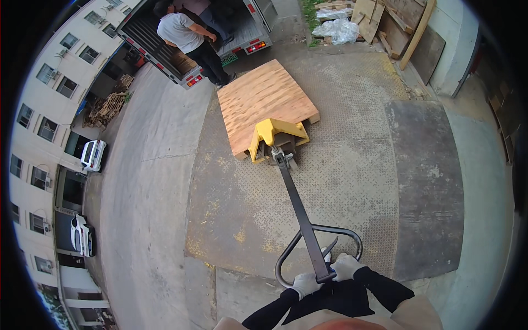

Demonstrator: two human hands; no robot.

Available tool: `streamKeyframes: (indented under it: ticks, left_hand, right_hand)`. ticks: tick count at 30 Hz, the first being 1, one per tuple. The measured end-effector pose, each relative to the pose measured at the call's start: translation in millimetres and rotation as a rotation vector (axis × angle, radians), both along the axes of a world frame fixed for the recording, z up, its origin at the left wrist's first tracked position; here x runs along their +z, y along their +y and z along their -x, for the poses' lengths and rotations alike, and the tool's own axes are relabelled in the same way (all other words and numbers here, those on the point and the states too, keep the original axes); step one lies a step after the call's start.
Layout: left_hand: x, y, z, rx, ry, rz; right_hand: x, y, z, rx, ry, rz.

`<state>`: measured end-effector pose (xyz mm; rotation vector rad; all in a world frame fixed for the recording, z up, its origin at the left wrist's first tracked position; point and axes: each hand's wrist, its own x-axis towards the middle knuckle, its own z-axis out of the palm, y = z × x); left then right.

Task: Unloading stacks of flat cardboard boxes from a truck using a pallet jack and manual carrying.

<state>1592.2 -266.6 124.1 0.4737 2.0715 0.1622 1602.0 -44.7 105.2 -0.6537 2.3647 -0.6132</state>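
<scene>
A yellow pallet jack [266,132] stands ahead of me, its forks under a wooden pallet [269,96] with a flat plywood top. From the jack a long dark handle [298,201] slants back toward my body and ends in a black loop grip [352,235] with a small lever. My left hand [306,285], in a whitish glove, is closed round the lower left part of the loop. Gloved the same way, my right hand [346,267] grips the loop's lower right side, close to the lever. Black sleeves cover both forearms.
Beyond the pallet is an open truck [190,41]; a person in a grey shirt [184,33] stands at its rear, another inside. Steel tread plate [352,181] lies underfoot. Boards [407,27] and plastic wrap [341,31] lean or lie at the far right. Cars [82,235] are parked left.
</scene>
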Motion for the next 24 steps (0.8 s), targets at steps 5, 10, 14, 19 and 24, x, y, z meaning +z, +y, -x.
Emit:
streamKeyframes:
  ticks: [5,10,14,19,24]
  left_hand:
    - [-76.7,0.2,-14.8,-0.037,-0.189,0.014]
    - [43.4,18.2,58.7,0.319,-0.410,-0.135]
    - [86.8,17.6,83.5,0.312,-0.291,-0.086]
    - [81.0,22.5,49.3,0.255,-0.093,0.101]
    - [89.9,75.6,28.8,0.296,-0.039,0.103]
  right_hand:
    - [-72.9,-8.0,-41.9,-0.054,-0.070,-0.037]
    - [31.6,15.2,27.7,-0.109,0.104,0.006]
    - [82.1,14.7,60.3,-0.102,0.180,0.013]
    - [72.1,1.7,30.1,-0.103,0.185,-0.024]
    - [69.0,52.6,12.0,-0.122,0.215,0.010]
